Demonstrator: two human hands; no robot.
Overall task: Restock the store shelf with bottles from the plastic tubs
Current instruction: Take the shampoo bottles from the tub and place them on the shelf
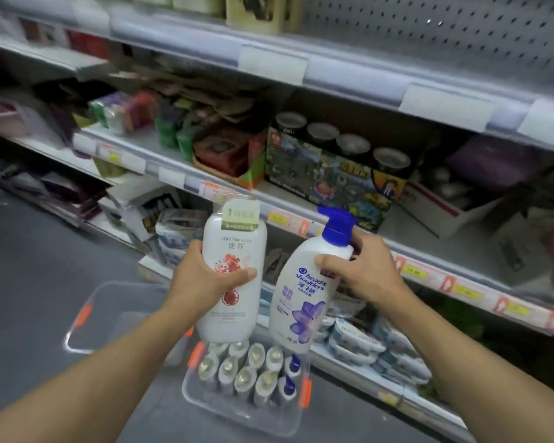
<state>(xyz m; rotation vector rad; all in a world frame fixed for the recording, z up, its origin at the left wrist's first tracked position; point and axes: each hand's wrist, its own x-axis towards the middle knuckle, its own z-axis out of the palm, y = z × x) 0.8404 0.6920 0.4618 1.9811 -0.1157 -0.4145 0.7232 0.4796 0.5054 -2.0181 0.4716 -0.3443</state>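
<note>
Gripping above the bottle-filled tub [237,417]: left hand [202,279] wraps the AOGU bottle [234,270], right hand [362,270] the Head & Shoulders bottle [304,295].

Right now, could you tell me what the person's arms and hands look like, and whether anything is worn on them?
Both forearms are bare as far as the frame shows: no sleeves or gloves. The left hand and right hand show no rings, and no watch or bracelet shows.

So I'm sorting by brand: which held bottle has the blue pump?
The Head & Shoulders bottle in the right hand; the left hand's red-flowered bottle has none.
</note>
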